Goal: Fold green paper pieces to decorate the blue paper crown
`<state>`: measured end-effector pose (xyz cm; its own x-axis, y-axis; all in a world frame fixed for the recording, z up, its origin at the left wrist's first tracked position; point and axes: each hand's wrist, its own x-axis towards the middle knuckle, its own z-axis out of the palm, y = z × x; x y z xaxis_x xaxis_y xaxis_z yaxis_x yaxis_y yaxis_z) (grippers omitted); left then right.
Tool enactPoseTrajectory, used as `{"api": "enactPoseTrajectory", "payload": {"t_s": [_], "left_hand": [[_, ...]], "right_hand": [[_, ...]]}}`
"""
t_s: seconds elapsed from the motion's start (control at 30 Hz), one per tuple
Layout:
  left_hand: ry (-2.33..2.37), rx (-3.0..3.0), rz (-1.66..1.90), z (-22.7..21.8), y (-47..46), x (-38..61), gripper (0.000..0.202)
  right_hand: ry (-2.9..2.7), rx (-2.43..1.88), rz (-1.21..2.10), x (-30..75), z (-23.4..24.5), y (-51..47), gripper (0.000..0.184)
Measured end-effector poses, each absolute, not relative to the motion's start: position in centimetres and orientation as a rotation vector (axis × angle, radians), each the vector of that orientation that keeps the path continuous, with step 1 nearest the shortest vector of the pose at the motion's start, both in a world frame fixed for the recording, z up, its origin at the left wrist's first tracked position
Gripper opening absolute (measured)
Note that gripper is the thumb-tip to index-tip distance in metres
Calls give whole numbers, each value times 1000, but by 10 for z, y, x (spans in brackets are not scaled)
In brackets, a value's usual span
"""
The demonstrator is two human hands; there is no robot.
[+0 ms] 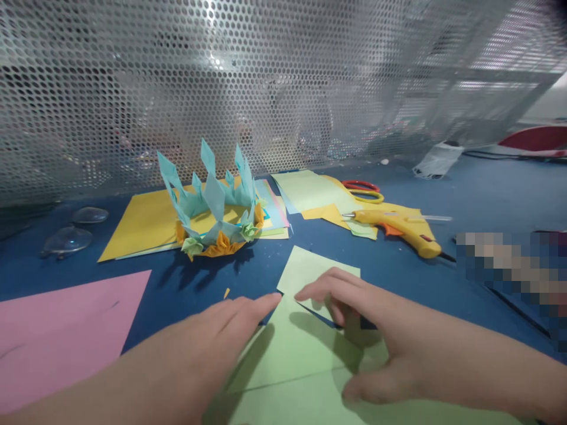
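A sheet of light green paper (296, 348) lies before me with a crease or edge across it, its top narrowing to a point. Beyond that point is a smaller pale green paper piece (310, 265). My left hand (221, 333) rests along the sheet's left side, fingers stretched out, index fingertip beside the point; its thumb is mostly hidden. Over the right side, my right hand (376, 319) has its fingers apart and thumb spread, index fingertip near the point. Neither hand grips anything. Behind them stands a light blue paper crown (215, 198) with orange and green paper flowers.
Pink paper (75, 330) lies at left, below eyeglasses (68, 241). A yellow sheet (128, 227) is under the crown. Scissors (365, 193), a yellow glue gun (398, 227) and a face mask (438, 159) sit to the right. A perforated metal screen (266, 82) closes the back.
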<state>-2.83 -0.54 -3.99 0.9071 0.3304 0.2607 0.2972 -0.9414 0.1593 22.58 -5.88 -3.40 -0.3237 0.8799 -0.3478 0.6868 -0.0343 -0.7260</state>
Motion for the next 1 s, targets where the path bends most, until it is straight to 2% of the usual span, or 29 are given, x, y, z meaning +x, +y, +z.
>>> {"api": "enactPoseTrajectory", "payload": {"t_s": [0.07,0.2,0.33,0.43,0.53,0.6,0.7,0.87,0.9,1.0], "left_hand": [[557,2859,464,-44,-8,-26,50],[696,2740,411,-56,-12,-24,65],[780,2506,526,-69,-11,-24,68],[663,2390,549,-79,-10,-24,69],[626,2320,598,-88,-9,-23,82],[608,2304,617,-92,-6,-21,73],[726,2234,626,-96,-1,-21,32],[745,2035,672,-85,1,-18,15],[748,1934,664,-80,-1,-17,13],[880,1346,604,-65,-8,-10,39]], "right_hand": [[-2023,-1620,1288,224,-34,-59,71],[-2058,-1630,1231,220,-37,-62,68],[-2080,-1527,1220,215,-41,-63,72],[-2129,-1476,1189,212,-40,-61,65],[-2099,-1421,1029,210,-39,-60,49],[-2058,-1354,921,211,-39,-60,40],[-1977,-1254,860,216,-44,-62,39],[-1752,-1071,1031,223,-57,-65,46],[-1700,-1016,1118,223,-60,-64,51],[-1493,-930,1341,218,-68,-63,66]]}}
